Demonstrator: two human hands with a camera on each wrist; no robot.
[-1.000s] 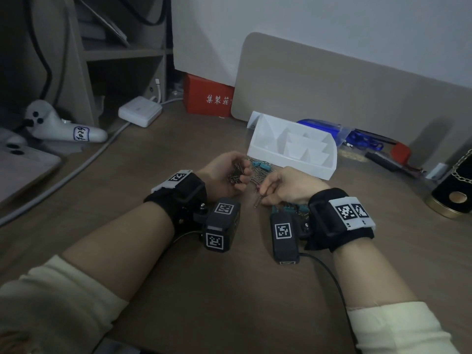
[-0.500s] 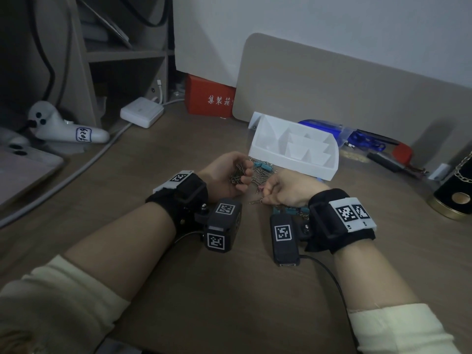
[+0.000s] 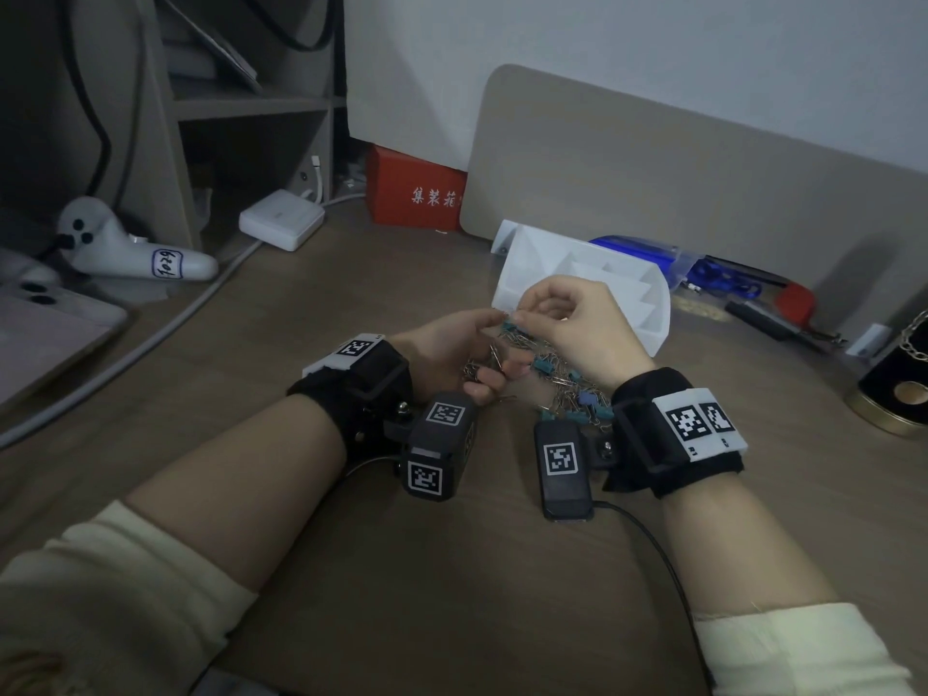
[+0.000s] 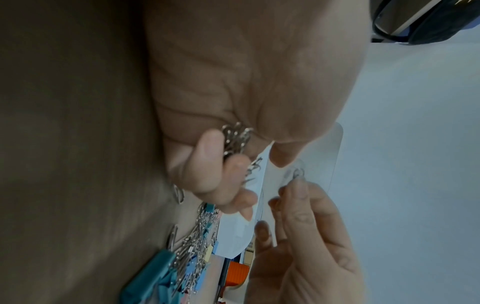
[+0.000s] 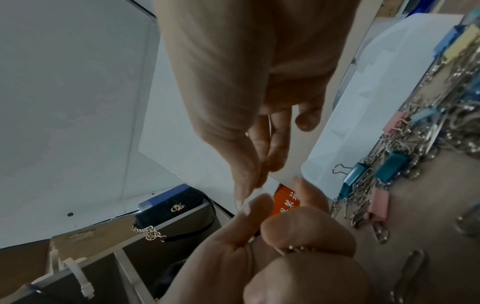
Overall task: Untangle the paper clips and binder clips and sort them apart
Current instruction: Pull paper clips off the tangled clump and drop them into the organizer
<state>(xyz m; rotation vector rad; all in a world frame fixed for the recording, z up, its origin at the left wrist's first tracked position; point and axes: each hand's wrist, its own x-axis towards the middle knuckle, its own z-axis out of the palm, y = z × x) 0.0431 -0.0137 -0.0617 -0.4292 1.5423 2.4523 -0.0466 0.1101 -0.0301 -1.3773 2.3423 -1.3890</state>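
A tangled pile of silver paper clips and coloured binder clips (image 3: pixel 565 381) lies on the wooden desk between my wrists; it also shows in the right wrist view as the pile (image 5: pixel 415 144). My left hand (image 3: pixel 484 356) grips a bunch of paper clips (image 4: pixel 236 135) in its curled fingers. My right hand (image 3: pixel 522 319) is raised just above and beside the left hand, pinching one small paper clip (image 4: pixel 297 173) between thumb and fingertips. A white divided tray (image 3: pixel 648 313) stands right behind both hands.
A red box (image 3: pixel 417 193) and a beige board (image 3: pixel 678 183) stand at the back. Pens and a blue case (image 3: pixel 648 253) lie right of the tray, with a black and gold tin (image 3: pixel 899 389) at far right. A white charger (image 3: pixel 281 218), its cable and a white controller (image 3: pixel 125 248) lie at left.
My right hand has lifted from the pile near the desk and moved up toward the tray, pinching a clip. My left hand stays put, still gripping its bunch.
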